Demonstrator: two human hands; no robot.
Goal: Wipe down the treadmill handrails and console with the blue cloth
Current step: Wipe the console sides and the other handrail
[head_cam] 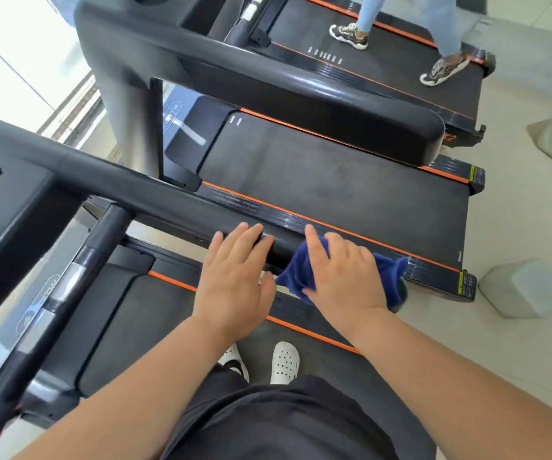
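Two bare forearms are reaching forward from the bottom of the view, above dark shorts and white perforated clogs [284, 361] standing on a treadmill belt [155, 330] edged in orange. Just beyond, the left hand [234, 287] is lying flat and open on the right handrail [155, 200], fingers spread over the top of the bar and holding nothing. Beside it to the right, the right hand [342, 277] is pressing the blue cloth [390, 273] down onto the rounded near end of the same rail; the fingers are curled partly over the bunched fabric, and loose folds are hanging off both sides of the bar.

Judging by this, the wiping is sitting at the tail end of the right handrail. Whether the stretch of rail running up to the far left is already clean cannot be told, as no streaks or damp marks are showing. The console [5, 194], at the far left edge, is only partly in view, and the left handrail [35, 327] is crossing the near left corner; both are well apart from the cloth and appear to be waiting.

Farther off, a second treadmill [334, 174] is standing empty, and beyond it another person's legs in pale trousers and trainers [349, 35] are walking on a third.
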